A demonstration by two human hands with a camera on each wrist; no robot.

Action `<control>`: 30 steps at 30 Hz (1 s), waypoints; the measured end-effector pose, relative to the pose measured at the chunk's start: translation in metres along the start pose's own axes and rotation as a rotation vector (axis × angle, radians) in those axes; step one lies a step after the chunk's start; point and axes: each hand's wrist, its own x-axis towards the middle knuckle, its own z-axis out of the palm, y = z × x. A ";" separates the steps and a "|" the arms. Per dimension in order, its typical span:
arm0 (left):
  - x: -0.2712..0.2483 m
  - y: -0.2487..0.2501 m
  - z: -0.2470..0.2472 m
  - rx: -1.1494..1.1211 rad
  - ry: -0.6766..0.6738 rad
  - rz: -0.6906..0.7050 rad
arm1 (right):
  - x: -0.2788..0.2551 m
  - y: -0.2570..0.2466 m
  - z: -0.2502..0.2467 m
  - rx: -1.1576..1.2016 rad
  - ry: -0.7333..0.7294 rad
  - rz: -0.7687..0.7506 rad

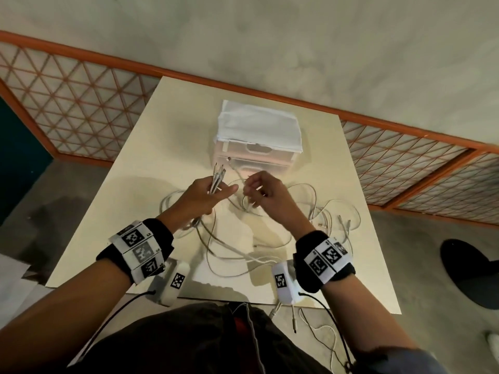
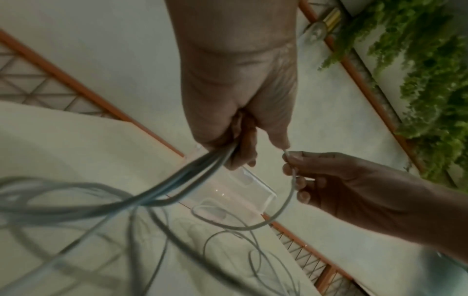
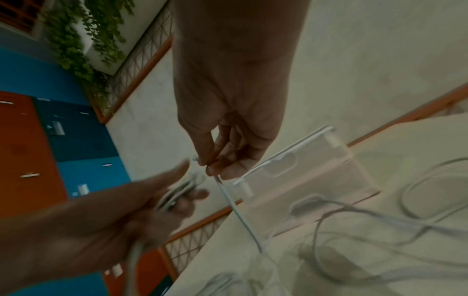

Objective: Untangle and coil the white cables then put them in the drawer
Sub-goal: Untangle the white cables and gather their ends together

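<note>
Several white cables point(image 1: 244, 247) lie tangled across the cream table point(image 1: 113, 201). My left hand point(image 1: 209, 194) grips a bundle of cable ends point(image 1: 218, 176), plugs pointing up toward the drawer unit; the same bundle point(image 2: 202, 168) trails from its fist in the left wrist view. My right hand point(image 1: 260, 188) pinches the end of one more cable point(image 3: 235, 208) between thumb and fingers, just right of the left hand. Behind both hands stands a clear plastic drawer unit point(image 1: 256, 155) with a white cloth point(image 1: 259, 125) on top; its drawers look closed.
Loose loops of cable point(image 1: 337, 211) spread toward the table's right side, and two plugs point(image 1: 294, 317) hang over the near edge. An orange-framed lattice railing point(image 1: 405, 155) runs behind the table. A dark round base point(image 1: 472, 271) sits on the floor at right.
</note>
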 end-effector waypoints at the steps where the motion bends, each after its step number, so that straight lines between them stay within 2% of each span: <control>1: 0.002 0.001 0.001 -0.071 0.011 -0.005 | 0.001 -0.001 0.008 -0.011 -0.033 0.000; 4: 0.005 0.005 0.005 -0.264 0.051 0.000 | 0.004 -0.005 0.027 -0.048 -0.078 -0.026; 7: 0.008 0.008 0.003 -0.246 0.132 0.045 | 0.003 -0.007 0.037 -0.030 -0.137 -0.013; 10: 0.012 0.017 -0.007 -0.248 0.296 0.113 | -0.001 0.005 0.042 -0.065 -0.303 -0.003; 12: 0.016 0.024 -0.019 -0.357 0.414 0.121 | -0.006 0.021 0.037 -0.172 -0.386 0.003; 14: 0.019 0.027 -0.033 -0.484 0.498 0.149 | -0.011 0.038 0.026 -0.220 -0.405 0.033; 18: 0.020 0.026 -0.048 -0.461 0.576 0.197 | -0.012 0.070 -0.008 -0.390 -0.391 0.105; 20: 0.019 0.024 -0.045 -0.377 0.541 0.231 | -0.005 0.075 -0.022 -0.486 -0.380 0.093; 22: 0.016 0.023 -0.036 -0.199 0.470 0.277 | 0.003 0.067 -0.029 -0.549 -0.339 0.031; 24: 0.017 0.019 -0.024 -0.022 0.327 0.281 | 0.010 0.046 -0.028 -0.546 -0.270 -0.060; 27: 0.015 0.012 -0.008 0.032 0.072 0.245 | 0.020 0.003 -0.019 -0.404 -0.166 -0.177; 30: 0.014 0.012 0.000 0.076 0.025 0.291 | 0.027 -0.027 -0.015 -0.205 -0.101 -0.197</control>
